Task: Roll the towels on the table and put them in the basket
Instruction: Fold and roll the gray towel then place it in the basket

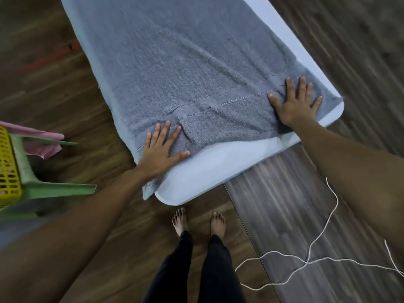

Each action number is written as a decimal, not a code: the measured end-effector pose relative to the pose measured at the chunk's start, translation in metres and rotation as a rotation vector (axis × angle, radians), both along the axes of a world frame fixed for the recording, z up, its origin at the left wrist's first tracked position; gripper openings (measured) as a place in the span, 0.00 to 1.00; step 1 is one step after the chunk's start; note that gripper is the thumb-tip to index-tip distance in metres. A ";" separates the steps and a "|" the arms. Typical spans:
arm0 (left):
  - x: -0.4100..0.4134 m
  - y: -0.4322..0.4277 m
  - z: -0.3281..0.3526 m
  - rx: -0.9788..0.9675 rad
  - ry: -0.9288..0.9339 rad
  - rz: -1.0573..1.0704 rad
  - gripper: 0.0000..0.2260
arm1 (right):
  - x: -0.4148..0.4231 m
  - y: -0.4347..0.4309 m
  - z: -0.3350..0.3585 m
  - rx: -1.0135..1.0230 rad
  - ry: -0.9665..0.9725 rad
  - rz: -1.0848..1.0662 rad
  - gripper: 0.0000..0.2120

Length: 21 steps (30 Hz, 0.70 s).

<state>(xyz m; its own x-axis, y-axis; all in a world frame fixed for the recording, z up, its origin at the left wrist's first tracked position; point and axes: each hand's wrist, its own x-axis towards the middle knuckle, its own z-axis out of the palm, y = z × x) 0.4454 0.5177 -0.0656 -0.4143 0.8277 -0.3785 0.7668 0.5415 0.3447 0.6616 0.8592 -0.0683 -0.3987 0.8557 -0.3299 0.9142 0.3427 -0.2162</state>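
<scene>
1. The step in hand looks like the smoothing that comes before a roll. A grey towel [185,62] lies spread along the counter [218,162], running from the near end up toward 12 o'clock. Its near hem is crooked, with a small fold at the middle.
2. The left hand [162,149] lies flat on the towel's near left corner with fingers straight and spread, gripping nothing. The right hand [297,101] presses the near right corner in the same way, at about 2 o'clock from the left one. The two are well apart, one at each end of the hem.
3. No roll has been started, and I judge the task to be at an early stage for this towel.
4. The next move calls for flattening that fold and squaring the hem. After that, the fingers would curl under the edge and turn it over evenly on both sides, so the roll does not come out as a cone.
5. The left corner of the towel hangs off the counter edge and could drag the cloth askew.
6. The yellow basket [7,162] is at 9 o'clock, seemingly on a green plastic seat [43,189], with a pink cloth [43,136] beside it (what the basket holds cannot be told).
7. A white cord [317,248] loops over the floor at 4 to 5 o'clock, near the bare feet [180,221] at 6 o'clock. I judge it could snag a step, though it lies away from the path to the basket.
</scene>
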 end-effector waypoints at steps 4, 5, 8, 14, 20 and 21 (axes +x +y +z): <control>0.005 -0.003 0.009 0.197 -0.077 0.183 0.30 | -0.012 -0.038 0.013 0.178 0.291 -0.101 0.26; 0.011 -0.005 0.011 0.262 -0.066 0.274 0.27 | -0.014 -0.055 0.017 0.193 0.383 -0.096 0.22; 0.035 -0.019 0.018 0.357 -0.022 0.548 0.22 | -0.015 -0.116 0.029 0.149 0.555 -0.060 0.13; 0.074 -0.059 0.036 0.345 -0.309 1.270 0.23 | -0.015 -0.216 0.036 -0.144 0.502 0.110 0.15; 0.055 -0.080 0.030 0.313 -0.989 1.696 0.21 | -0.029 -0.246 0.041 -0.111 0.349 0.188 0.18; 0.051 -0.082 0.028 0.276 -1.000 1.708 0.18 | -0.029 -0.251 0.042 -0.093 0.370 0.164 0.16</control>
